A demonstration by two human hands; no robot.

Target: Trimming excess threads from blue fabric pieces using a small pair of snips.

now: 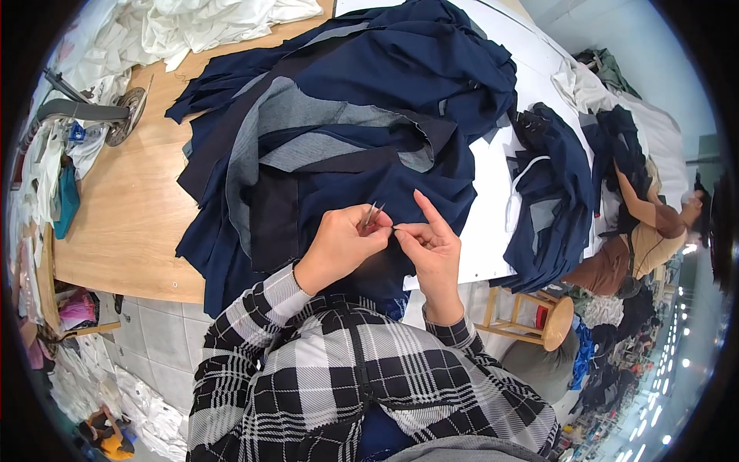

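Note:
My left hand (pixel 346 240) is closed around small metal thread snips (pixel 371 214), whose two pointed tips stick up past the fingers. Its thumb and forefinger meet my right hand (pixel 433 245) at a tiny dark bit that I cannot make out. The right thumb and forefinger pinch this bit, while another finger points upward. Both hands are over the front of a large heap of navy blue garments (pixel 362 65) with dark bands and grey lining (pixel 292 115). Under the hands the cloth hangs down over the table's near edge.
The wooden table (pixel 115 223) extends left, with a white tabletop (pixel 469 258) joined on the right. White cloth (pixel 223 27) lies at the back left. More navy garments (pixel 550 223) lie right, near a wooden stool (pixel 554 327). Another person (pixel 654 231) handles dark cloth at far right.

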